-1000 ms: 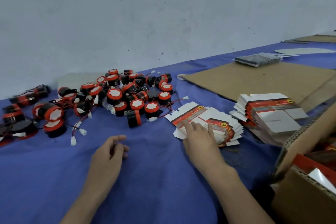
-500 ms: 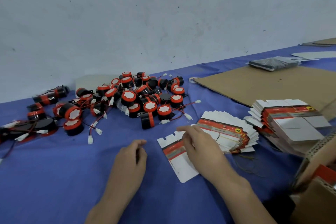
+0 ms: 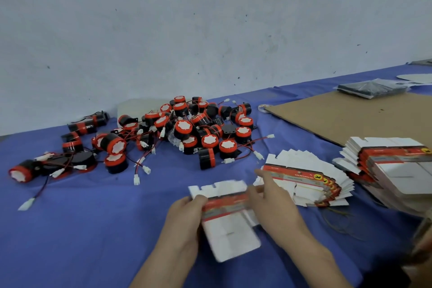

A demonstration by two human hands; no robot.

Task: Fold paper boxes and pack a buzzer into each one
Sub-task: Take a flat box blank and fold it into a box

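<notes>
One flat white and red paper box blank (image 3: 230, 224) lies between my two hands just above the blue table. My left hand (image 3: 184, 220) grips its left edge, thumb on top. My right hand (image 3: 275, 206) holds its right edge. Behind it, to the right, a fanned stack of flat box blanks (image 3: 306, 180) lies on the cloth, and a taller stack (image 3: 392, 166) sits further right. A heap of black and red buzzers (image 3: 194, 128) with red wires and white plugs fills the middle of the table; more buzzers (image 3: 77, 147) are scattered to the left.
A brown cardboard sheet (image 3: 350, 117) covers the table at the back right, with a dark plastic-wrapped packet (image 3: 371, 87) on it. A roll of tape (image 3: 263, 107) lies by its left corner. A white wall stands behind the table.
My right hand has drawn one box blank off the fanned stack toward me. My left hand has come over from the cloth and taken hold of its left edge.
</notes>
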